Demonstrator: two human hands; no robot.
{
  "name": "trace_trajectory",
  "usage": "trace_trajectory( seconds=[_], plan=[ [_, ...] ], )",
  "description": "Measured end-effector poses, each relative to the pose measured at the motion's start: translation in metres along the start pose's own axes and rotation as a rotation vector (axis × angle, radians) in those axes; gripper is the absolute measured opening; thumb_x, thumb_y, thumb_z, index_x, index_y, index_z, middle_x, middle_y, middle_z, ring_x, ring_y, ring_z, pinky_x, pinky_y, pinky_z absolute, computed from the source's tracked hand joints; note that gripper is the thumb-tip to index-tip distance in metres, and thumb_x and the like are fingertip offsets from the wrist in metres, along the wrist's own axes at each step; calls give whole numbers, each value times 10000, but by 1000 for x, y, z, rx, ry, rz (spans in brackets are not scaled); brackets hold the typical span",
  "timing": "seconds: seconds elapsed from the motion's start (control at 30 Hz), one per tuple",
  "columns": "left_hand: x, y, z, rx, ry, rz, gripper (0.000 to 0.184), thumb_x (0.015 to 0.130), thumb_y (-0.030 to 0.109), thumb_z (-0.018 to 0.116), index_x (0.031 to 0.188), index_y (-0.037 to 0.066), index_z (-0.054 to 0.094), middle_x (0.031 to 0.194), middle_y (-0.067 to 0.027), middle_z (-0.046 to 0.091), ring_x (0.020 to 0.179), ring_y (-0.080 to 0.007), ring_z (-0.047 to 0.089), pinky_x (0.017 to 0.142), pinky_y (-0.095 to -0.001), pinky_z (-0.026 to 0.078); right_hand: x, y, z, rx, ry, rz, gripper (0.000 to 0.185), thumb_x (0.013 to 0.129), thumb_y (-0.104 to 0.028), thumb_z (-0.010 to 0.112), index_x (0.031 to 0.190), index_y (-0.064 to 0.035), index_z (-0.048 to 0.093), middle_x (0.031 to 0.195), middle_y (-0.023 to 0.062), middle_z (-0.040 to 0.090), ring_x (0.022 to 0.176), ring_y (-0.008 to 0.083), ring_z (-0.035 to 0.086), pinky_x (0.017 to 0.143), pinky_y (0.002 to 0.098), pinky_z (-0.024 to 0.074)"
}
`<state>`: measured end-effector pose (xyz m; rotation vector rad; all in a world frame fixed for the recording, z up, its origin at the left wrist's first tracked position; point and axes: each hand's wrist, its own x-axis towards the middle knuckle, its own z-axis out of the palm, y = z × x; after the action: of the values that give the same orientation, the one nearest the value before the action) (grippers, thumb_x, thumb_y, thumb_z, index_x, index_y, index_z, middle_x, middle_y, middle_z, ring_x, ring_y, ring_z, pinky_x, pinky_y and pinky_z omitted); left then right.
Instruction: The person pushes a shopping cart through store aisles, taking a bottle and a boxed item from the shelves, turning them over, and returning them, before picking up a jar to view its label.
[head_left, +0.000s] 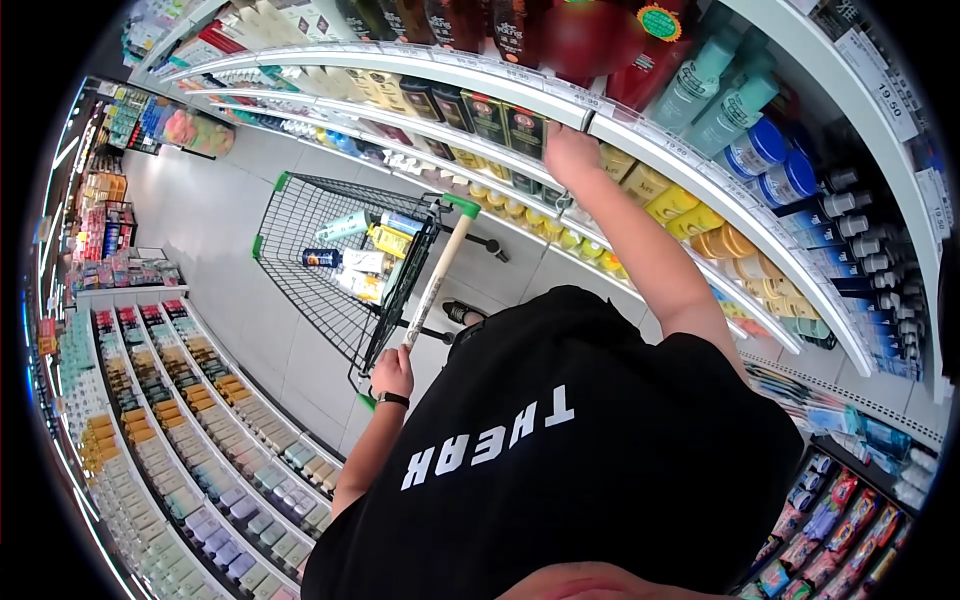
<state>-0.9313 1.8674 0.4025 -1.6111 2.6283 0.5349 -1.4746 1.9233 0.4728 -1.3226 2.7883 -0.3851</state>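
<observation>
My left hand (393,372) is closed around the near end of the pale handle bar (440,270) of a wire shopping cart (300,240) with green corners. Stretched out to the shelf, my right hand (572,158) is at the right edge of a dark green box (524,132) with a red emblem. Its fingertips are hidden, so whether it grips the box is unclear. Inside the cart lie several packages, among them a pale green bottle (345,225), a yellow pack (389,240) and a dark blue container (321,258).
A curved shelf unit with white edges (480,65) runs along the right, holding green bottles (697,80), blue-lidded jars (757,148) and yellow packs (695,220). Low tiered shelves (190,420) of small packages line the left. Tiled floor (225,250) lies between them.
</observation>
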Motion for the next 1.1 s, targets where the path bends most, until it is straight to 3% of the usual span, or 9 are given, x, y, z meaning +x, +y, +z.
trace_trajectory(
  seconds=[0.2, 0.4, 0.67, 0.8, 0.87, 0.93, 1.0, 1.07, 1.1],
  plan=[
    [24, 3, 2, 12, 8, -23, 455, 1043, 429, 497, 831, 66, 672, 888, -146, 677, 795, -394, 667, 682, -526, 521, 5, -6, 3, -6, 87, -3, 319, 900, -138, 636, 1182, 8, 606, 1201, 241, 649, 1101, 429, 650, 945, 529, 530],
    [27, 10, 7, 38, 36, -58, 501, 1023, 489, 502, 806, 69, 666, 865, -147, 679, 786, -385, 667, 685, -526, 524, -21, 9, 11, -72, -61, -50, 299, 918, -160, 637, 1174, -45, 533, 1051, 204, 665, 1022, 400, 661, 874, 522, 533],
    [15, 32, -2, -20, 43, -71, 471, 1005, 458, 538, 777, 64, 659, 833, -138, 653, 761, -380, 657, 663, -506, 515, -64, -21, -86, 70, 116, -299, 596, 848, -144, 775, 1374, -24, 521, 1160, 217, 677, 1060, 413, 655, 923, 499, 522],
    [15, 40, 5, -47, 24, -12, 479, 1016, 449, 533, 771, 54, 645, 826, -150, 646, 766, -384, 650, 667, -509, 508, -82, -38, -136, 1042, 97, -72, 731, 821, 24, 809, 1449, -44, 441, 1290, 142, 633, 1175, 221, 624, 1012, 353, 511],
    [15, 44, 6, -28, 54, -62, 486, 1020, 452, 535, 773, 49, 646, 821, -156, 645, 769, -389, 649, 666, -513, 507, -80, -28, -139, 1434, 97, -51, 722, 852, -4, 795, 1463, -51, 414, 1320, 135, 605, 1190, 242, 619, 1000, 366, 532],
    [16, 47, 10, -3, 55, -88, 498, 1026, 469, 530, 773, 58, 655, 833, -154, 654, 765, -392, 656, 668, -518, 507, -84, -46, -144, 2069, 61, -103, 589, 944, -206, 757, 1424, -50, 453, 1310, 148, 609, 1188, 265, 622, 1001, 420, 545],
    [16, 52, 10, 0, 50, -105, 498, 1026, 474, 532, 775, 63, 659, 841, -151, 658, 765, -392, 657, 671, -510, 510, -86, -58, -124, 2401, -41, 453, 628, 992, -501, 644, 1404, -48, 500, 1321, 177, 610, 1186, 303, 627, 1005, 464, 544],
    [21, 49, 14, 14, 22, -76, 493, 1028, 471, 528, 780, 66, 662, 851, -153, 664, 780, -388, 661, 676, -506, 512, -84, -68, -110, 2725, -741, 116, 712, 984, -639, 557, 1372, -43, 548, 1330, 218, 601, 1186, 339, 624, 996, 514, 538],
    [18, 52, 18, 11, 51, -87, 502, 1026, 476, 527, 768, 64, 651, 842, -149, 668, 772, -388, 663, 665, -515, 512, -95, -73, -105, 2859, -962, 185, 740, 972, -657, 558, 1375, -35, 554, 1334, 236, 594, 1170, 358, 629, 987, 530, 539]
  ],
)
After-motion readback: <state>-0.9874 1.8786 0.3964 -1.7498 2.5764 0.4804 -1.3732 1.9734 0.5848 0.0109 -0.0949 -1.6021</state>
